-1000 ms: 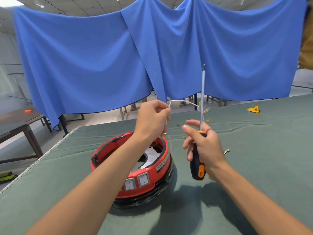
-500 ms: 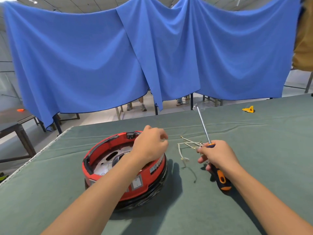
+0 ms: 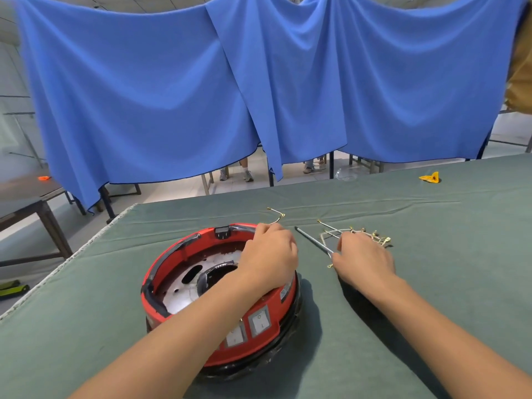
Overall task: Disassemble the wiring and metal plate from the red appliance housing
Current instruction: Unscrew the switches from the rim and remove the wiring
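Wiring stage: right hand (image 3: pixel 363 259) gripping screwdriver (image 3: pixel 313 241) beside freed wires (image 3: pixel 357 234); left hand (image 3: pixel 269 256) curled on red housing (image 3: pixel 267 315) rim (contents unclear). Next: unscrew metal plate (image 3: pixel 184 295), housing steadied.

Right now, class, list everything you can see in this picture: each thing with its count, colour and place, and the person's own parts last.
Appliance housing: one, red, black base, near table centre.
Metal plate: one, silver, inside housing.
Switches: two, grey, housing front.
Wires: small pile, pale with brass ends, right of housing.
Loose wire: one, behind housing.
Screwdriver: one, metal shaft showing.
Table cover: one, green.
Curtain: blue, behind table.
Yellow object: one, far right.
Left hand: on housing rim.
Right hand: holds screwdriver.
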### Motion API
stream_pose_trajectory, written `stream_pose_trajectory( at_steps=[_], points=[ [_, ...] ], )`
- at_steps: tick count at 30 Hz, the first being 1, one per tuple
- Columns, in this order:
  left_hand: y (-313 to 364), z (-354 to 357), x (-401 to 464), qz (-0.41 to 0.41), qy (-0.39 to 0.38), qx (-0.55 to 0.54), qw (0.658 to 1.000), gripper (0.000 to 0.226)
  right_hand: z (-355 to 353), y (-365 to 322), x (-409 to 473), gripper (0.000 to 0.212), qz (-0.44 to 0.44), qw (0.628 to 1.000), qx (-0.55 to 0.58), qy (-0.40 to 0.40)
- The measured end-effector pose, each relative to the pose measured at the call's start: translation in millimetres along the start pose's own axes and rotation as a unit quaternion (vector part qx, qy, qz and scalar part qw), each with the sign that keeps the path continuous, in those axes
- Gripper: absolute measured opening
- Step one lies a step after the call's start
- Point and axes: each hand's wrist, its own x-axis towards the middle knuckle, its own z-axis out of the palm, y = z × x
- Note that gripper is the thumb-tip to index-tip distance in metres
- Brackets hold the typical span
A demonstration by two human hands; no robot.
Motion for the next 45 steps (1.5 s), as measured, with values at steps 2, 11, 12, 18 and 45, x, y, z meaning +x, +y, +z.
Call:
stream_pose_trajectory(
  at_steps=[2, 11, 12, 18, 45],
  points=[
    [3.2, -6.3, -6.2, 0.005, 0.005, 0.010, 1.000, 0.032, -1.2, -4.4, -3.1, 0.018, -0.006, 1.000, -0.021, 0.012],
    [-44.5, -51.5, -5.5, -0.020, 0.085, 0.025, 0.996, 0.033, -7.0, -65.0, -9.8, 0.015, -0.118, 0.967, 0.225, 0.039],
    [-52.7, -53.6, -6.2, -0.028, 0.080, 0.039, 0.996, 0.033, -7.7, -76.4, -8.6, 0.015, -0.126, 0.962, 0.238, 0.035],
    [-84.7, -50.1, -7.9, -0.063, 0.038, 0.142, 0.987, 0.032, -3.0, -125.2, 6.3, 0.017, -0.152, 0.974, 0.165, 0.022],
    [-95.7, -24.9, 9.4, 0.006, 0.083, 0.318, 0.944, 0.018, 11.4, -137.6, 19.3, 0.030, -0.126, 0.989, 0.061, -0.044]
  ],
)
